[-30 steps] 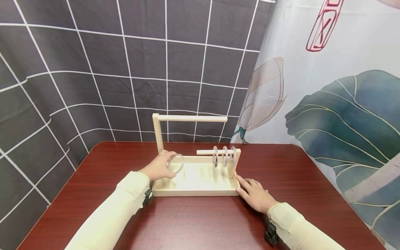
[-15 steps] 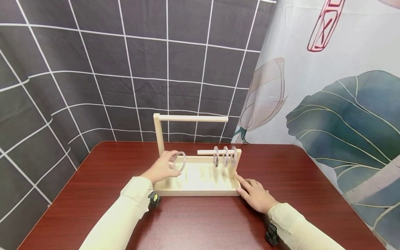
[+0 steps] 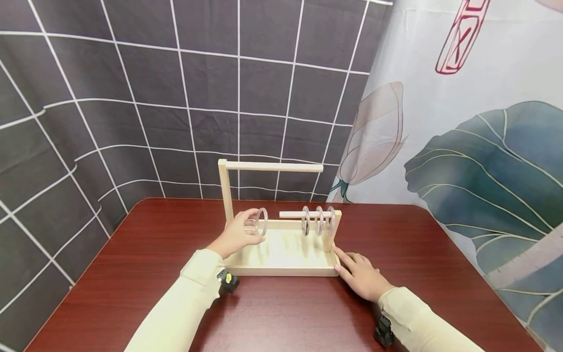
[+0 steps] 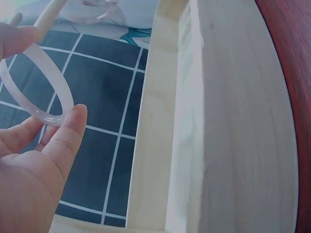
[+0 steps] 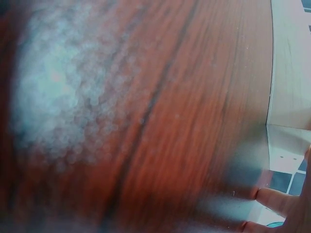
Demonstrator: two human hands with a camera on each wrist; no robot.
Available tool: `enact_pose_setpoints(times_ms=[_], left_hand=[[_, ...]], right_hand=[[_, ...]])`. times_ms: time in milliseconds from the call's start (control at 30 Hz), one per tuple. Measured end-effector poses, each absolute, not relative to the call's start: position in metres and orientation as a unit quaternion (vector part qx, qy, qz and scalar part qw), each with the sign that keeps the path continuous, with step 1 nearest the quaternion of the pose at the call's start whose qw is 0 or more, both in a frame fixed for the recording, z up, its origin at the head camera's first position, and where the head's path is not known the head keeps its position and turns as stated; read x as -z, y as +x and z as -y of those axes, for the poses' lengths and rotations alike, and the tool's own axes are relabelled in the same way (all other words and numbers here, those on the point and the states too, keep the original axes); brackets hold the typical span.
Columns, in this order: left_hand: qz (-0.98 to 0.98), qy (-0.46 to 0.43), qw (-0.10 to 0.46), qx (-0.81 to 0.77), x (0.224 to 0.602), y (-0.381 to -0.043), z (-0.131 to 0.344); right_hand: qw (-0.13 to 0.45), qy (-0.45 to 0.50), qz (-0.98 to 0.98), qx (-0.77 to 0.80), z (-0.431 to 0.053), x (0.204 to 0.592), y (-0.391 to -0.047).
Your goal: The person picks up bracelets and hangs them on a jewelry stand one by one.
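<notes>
My left hand (image 3: 237, 234) pinches a pale translucent bangle (image 4: 57, 80) between thumb and fingertips, held upright above the left half of a light wooden stand (image 3: 281, 271) with a tray base. The stand's short lower bar (image 3: 290, 214) carries 3 more bangles (image 3: 306, 232), toward its post on the right. The held bangle is apart from that bar's free left end. My right hand (image 3: 362, 278) rests at the tray's right end, fingers extended against its side and near the post. Only a few of its fingertips (image 5: 274, 200) show in the right wrist view.
The stand's taller left post (image 3: 226, 190) bears a long upper bar (image 3: 274, 166) with a free right end, above and behind the lower one. A reddish-brown table (image 3: 281, 313) lies under everything. A dark grid-patterned cloth (image 3: 202, 78) and a floral curtain (image 3: 418, 122) hang behind.
My left hand has moved right with the bangle, which has come up slightly and turned more edge-on to the head camera. The right hand stays at the tray's end.
</notes>
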State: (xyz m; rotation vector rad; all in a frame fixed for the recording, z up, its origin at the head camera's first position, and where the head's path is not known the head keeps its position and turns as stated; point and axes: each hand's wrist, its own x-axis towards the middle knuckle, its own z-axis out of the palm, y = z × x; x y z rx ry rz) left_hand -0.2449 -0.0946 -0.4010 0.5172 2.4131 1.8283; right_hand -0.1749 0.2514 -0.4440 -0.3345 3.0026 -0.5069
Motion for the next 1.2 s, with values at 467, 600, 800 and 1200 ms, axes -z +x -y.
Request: enact_pose_setpoints(times_ms=[467,600,800,1200], left_hand=[[-0.755,0.161,0.032,-0.635,0.402,-0.246,0.078],[-0.745,0.16,0.038,-0.646,0.399,-0.245,0.073],[-0.735,0.164,0.038,-0.657,0.399,-0.246,0.068],[-0.733,0.168,0.038,-0.658,0.398,-0.249,0.057]], right_hand=[[0.036,-0.11,-0.979,0.168,-0.251,0.446,-0.175],[0.036,-0.108,-0.979,0.167,-0.252,0.446,-0.175],[0.037,-0.105,-0.979,0.168,-0.252,0.447,-0.175],[0.035,-0.106,-0.979,0.171,-0.251,0.445,-0.174]])
